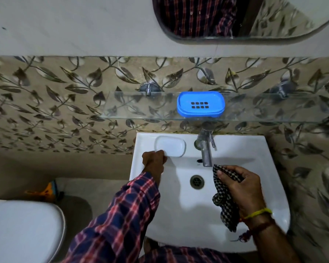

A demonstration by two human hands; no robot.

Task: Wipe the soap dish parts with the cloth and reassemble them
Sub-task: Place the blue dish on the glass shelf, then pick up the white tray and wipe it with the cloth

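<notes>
Bathroom sink (264, 186), glass shelf (141, 109) above. Left hand (153, 158) closed on the white tray (170, 146) at the rim; right hand (243, 188) clutches the cloth (225, 204). Blue drainer (200, 104) sits up on the shelf — well beyond both grips. Parts apart — reassembly outstanding, wiping apparently unfinished.

A home bathroom: a white ceramic washbasin (235, 149) with a chrome tap (206, 149) and drain (197, 181) is fixed to a leaf-patterned tiled wall (46, 103). Above its back edge hang a glass shelf (141, 109) and a mirror (235, 16); a toilet lid (23, 230) sits beside it.
</notes>
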